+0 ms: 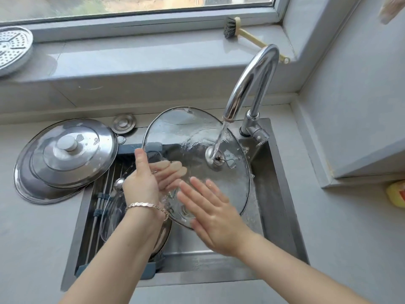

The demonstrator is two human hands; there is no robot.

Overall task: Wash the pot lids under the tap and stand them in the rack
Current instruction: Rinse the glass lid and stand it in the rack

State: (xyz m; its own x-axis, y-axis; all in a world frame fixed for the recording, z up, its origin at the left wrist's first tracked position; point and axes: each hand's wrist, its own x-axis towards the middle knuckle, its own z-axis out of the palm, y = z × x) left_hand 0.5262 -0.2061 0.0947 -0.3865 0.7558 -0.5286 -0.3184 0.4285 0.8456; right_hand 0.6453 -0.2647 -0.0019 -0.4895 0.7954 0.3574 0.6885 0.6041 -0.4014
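A large glass pot lid (186, 132) with a metal rim is held tilted over the sink, its underside facing me. Water from the chrome tap (252, 84) runs onto its centre fitting. My left hand (144, 178) grips the lid's left rim, thumb in front and fingers showing through the glass behind. My right hand (210, 213) lies flat with spread fingers on the lid's lower part. A second glass lid (111, 213) lies on the rack (96, 205) spanning the sink's left side, partly hidden by my left forearm.
Two stacked steel lids (65, 159) lie on the counter left of the sink (276, 194). A small metal disc (123, 122) sits behind them. A perforated steamer plate (13, 49) and a dish brush (245, 32) rest on the windowsill. A yellow object (396, 194) sits at the right edge.
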